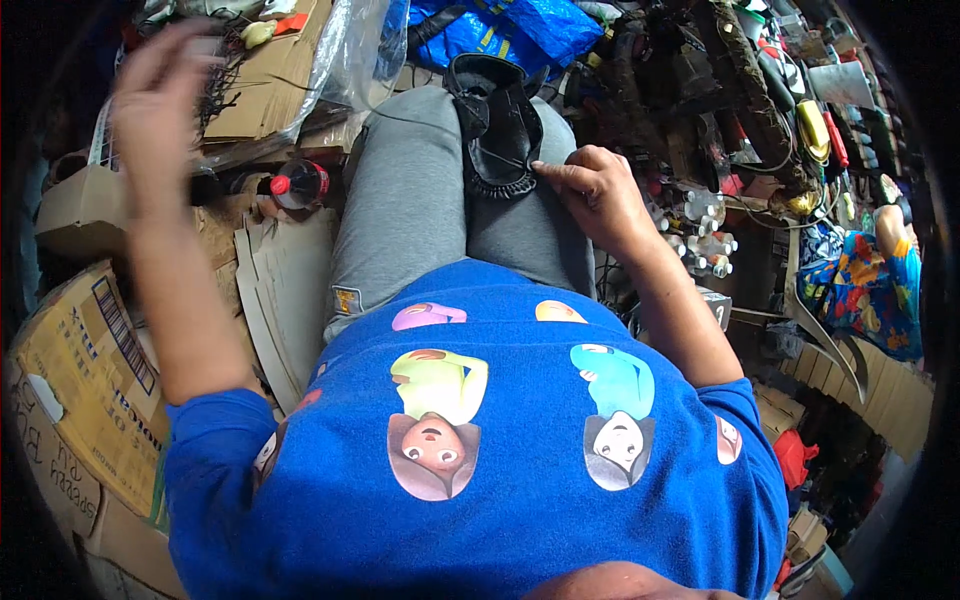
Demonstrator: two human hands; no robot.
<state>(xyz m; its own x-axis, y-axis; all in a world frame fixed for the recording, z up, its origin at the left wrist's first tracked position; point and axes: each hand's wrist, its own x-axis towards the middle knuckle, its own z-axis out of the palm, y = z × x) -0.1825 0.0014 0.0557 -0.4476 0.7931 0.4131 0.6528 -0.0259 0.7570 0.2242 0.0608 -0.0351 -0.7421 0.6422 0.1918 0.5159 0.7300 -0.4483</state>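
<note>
A black shoe [505,135] lies across my thighs, its gathered, stitched toe toward me and its opening facing up. At the shoe's right edge, near the toe, my right hand [597,187] pinches it between thumb and fingers. My left hand [160,95] is raised well away at the upper left, smeared by motion, so its grip cannot be made out. A thin dark thread [300,84] runs from the shoe over my left knee toward that hand.
Cardboard boxes [85,370] and a red-capped bottle [298,185] stand at my left. Blue plastic sheeting [540,30] lies beyond my knees. Small clear bottles [705,235] and cluttered shelves are on the right. At the far right another person's leg [890,235] shows beside colourful cloth.
</note>
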